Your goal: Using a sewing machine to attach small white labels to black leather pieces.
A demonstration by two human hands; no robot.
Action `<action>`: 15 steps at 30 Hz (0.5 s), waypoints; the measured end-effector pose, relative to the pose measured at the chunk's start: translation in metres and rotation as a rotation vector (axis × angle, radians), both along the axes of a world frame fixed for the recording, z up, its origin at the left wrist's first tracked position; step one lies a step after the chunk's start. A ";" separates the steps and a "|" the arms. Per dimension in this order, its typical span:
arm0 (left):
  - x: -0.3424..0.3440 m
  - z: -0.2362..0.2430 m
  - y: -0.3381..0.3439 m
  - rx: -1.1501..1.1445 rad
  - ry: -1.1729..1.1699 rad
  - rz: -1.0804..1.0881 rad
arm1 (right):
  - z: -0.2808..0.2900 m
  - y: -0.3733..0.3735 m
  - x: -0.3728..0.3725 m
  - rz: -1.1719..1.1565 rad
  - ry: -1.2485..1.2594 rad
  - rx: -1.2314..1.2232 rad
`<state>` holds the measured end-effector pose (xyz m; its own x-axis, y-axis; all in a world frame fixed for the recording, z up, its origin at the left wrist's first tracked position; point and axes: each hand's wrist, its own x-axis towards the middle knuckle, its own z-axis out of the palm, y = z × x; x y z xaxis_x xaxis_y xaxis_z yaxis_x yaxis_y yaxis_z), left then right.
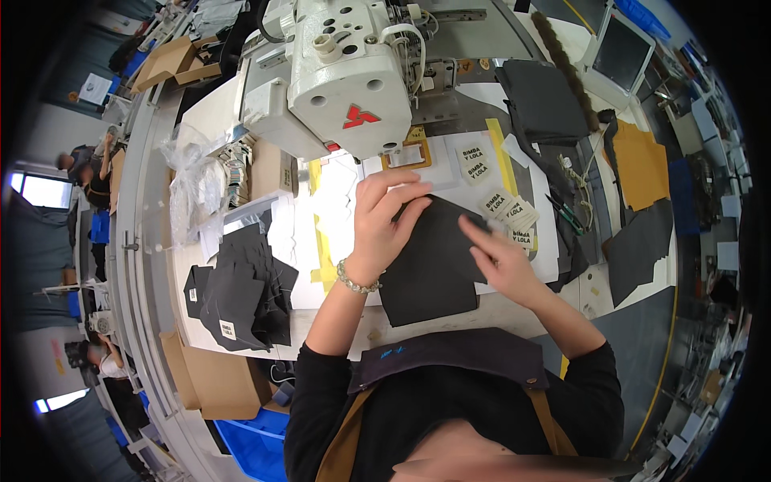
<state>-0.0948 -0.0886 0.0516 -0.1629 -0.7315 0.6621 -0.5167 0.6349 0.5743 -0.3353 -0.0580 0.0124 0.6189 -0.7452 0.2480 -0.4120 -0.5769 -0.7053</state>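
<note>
A black fabric piece (434, 265) lies in front of me on the table, below the white sewing machine head (349, 88). My left hand (389, 217), with a beaded bracelet at its wrist, pinches the far corner of the fabric near the machine's brown-framed clamp (412, 153). My right hand (506, 261) is at the fabric's right edge. Its thumb and forefinger look apart, but a dark smear at the fingertips hides whether they grip the cloth. Just beyond it lie several pale printed labels (512, 212), some piled up, others in a row.
Black cut pieces (249, 281) are heaped at the left, some with labels. A folded black stack (542, 100) sits at the back right, near a screen (618, 52). Green-handled snips (569, 217) and mustard fabric (640, 163) lie right. Below the table are a cardboard box (217, 381) and blue bin (253, 442).
</note>
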 end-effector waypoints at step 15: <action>-0.013 -0.057 0.018 -0.088 -0.599 -0.102 | -0.001 -0.032 -0.016 -0.327 -0.679 0.869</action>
